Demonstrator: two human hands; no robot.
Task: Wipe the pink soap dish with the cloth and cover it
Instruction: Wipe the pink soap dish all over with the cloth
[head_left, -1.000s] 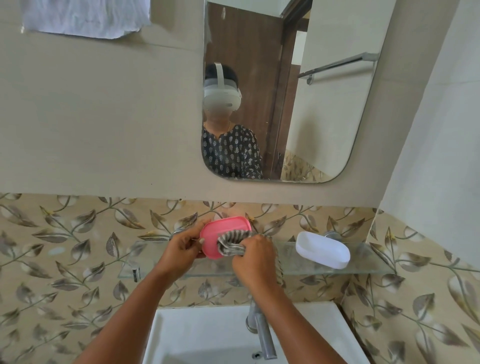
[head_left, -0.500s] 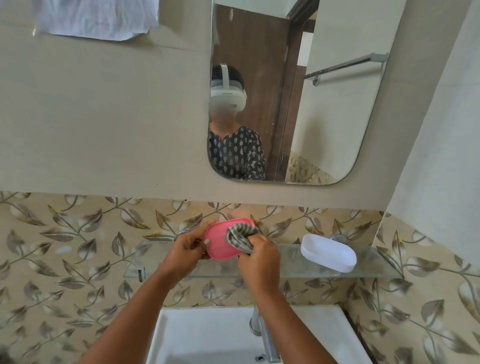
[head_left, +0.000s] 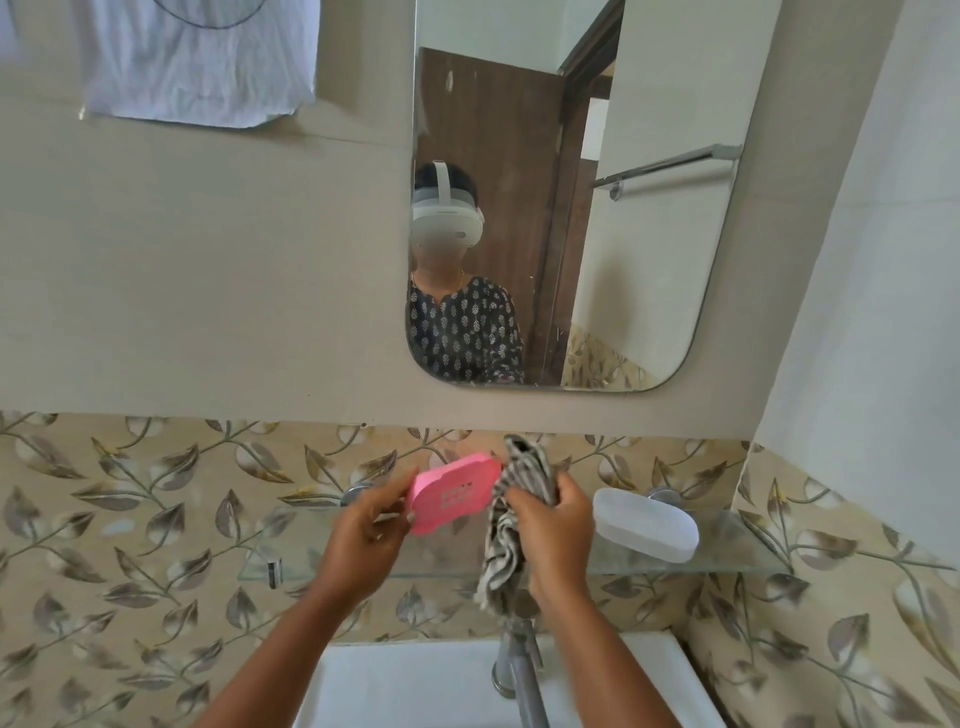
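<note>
one pink plastic soap dish (head_left: 453, 491), one grey-and-white striped cloth (head_left: 511, 519) and one translucent white plastic lid (head_left: 644, 525) are being counted. the dish is being gripped at its left end by the left hand (head_left: 363, 540), tilted, above the glass shelf (head_left: 737, 551), its drain holes showing. the cloth is being clenched in the raised right hand (head_left: 553, 535), touching the dish's right end. the lid is lying on the shelf.

Sink (head_left: 415, 691) cut off at 6 o'clock; tap (head_left: 524, 675) base hidden by cloth (head_left: 501, 545). White towel (head_left: 197, 62) cropped at 11 o'clock. Right hand (head_left: 556, 535) covers cloth's middle. Left hand (head_left: 363, 535) hides pink soap dish (head_left: 452, 496) edge. Dish holes too small to count.
</note>
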